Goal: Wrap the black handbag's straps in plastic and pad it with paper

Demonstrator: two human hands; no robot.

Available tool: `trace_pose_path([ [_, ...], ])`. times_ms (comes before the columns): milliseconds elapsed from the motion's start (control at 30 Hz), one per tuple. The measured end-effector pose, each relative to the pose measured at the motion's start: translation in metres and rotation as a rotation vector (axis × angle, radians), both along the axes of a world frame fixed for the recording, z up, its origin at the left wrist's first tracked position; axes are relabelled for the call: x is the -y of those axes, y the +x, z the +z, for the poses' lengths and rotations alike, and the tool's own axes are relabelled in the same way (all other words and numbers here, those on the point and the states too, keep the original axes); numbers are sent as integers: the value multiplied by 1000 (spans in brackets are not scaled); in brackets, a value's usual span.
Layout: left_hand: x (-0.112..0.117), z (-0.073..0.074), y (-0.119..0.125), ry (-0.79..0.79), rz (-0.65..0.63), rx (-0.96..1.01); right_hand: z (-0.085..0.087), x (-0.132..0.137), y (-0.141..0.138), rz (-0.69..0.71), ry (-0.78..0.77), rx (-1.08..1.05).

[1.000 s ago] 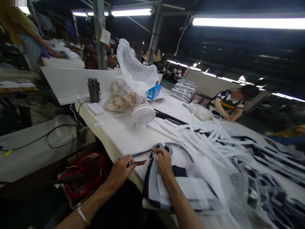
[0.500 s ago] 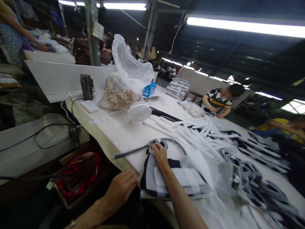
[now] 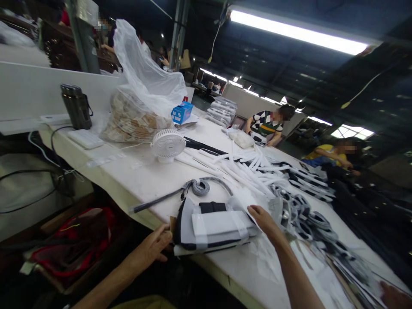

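A grey bag (image 3: 186, 221) with black trim lies at the table's front edge. A white folded piece (image 3: 212, 223) lies across its front, with clear strips over it. A grey strap (image 3: 200, 187) is coiled just behind the bag, one end stretching left. My left hand (image 3: 154, 245) is at the bag's left side, fingers apart, close to a small brown piece (image 3: 173, 225). To the bag's right, my right hand (image 3: 263, 219) reaches toward thin clear plastic (image 3: 240, 199), with fingers stretched out. Whether its fingertips touch the plastic is hard to tell.
A white fan (image 3: 168, 145), a blue box (image 3: 182, 112), a dark flask (image 3: 76, 106) and a large plastic bag (image 3: 138, 116) stand farther back. White strips (image 3: 244, 174) and several coiled grey straps (image 3: 301, 210) cover the right side. People sit beyond; a red bag (image 3: 74, 242) lies below left.
My right hand has left the coiled strap and moved right, to the bag's right side. My left hand's fingers have spread beside the bag. The view has turned right.
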State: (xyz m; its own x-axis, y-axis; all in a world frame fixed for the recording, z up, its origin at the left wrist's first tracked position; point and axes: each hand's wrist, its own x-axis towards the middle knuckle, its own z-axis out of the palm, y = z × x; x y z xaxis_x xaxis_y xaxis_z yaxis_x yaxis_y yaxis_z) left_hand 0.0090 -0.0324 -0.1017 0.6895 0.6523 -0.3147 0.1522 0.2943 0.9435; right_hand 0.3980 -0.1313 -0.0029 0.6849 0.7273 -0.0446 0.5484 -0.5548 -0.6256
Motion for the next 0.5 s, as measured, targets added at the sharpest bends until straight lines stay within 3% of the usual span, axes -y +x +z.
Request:
trace_pose_path([
  [133, -3, 1, 21, -77, -18, 55, -44, 33, 3, -3, -84, -78],
  [233, -23, 17, 24, 52, 1, -2, -55, 41, 3, 18, -124, -85],
  [333, -51, 42, 16, 468, -35, -331, -47, 40, 5, 4, -151, -20],
  [400, -63, 59, 14, 823, 50, -559, -38, 38, 1, 58, -101, 100],
  [500, -59, 78, 25, 1269, 97, -524, -32, 39, -16, 311, -14, 354],
])
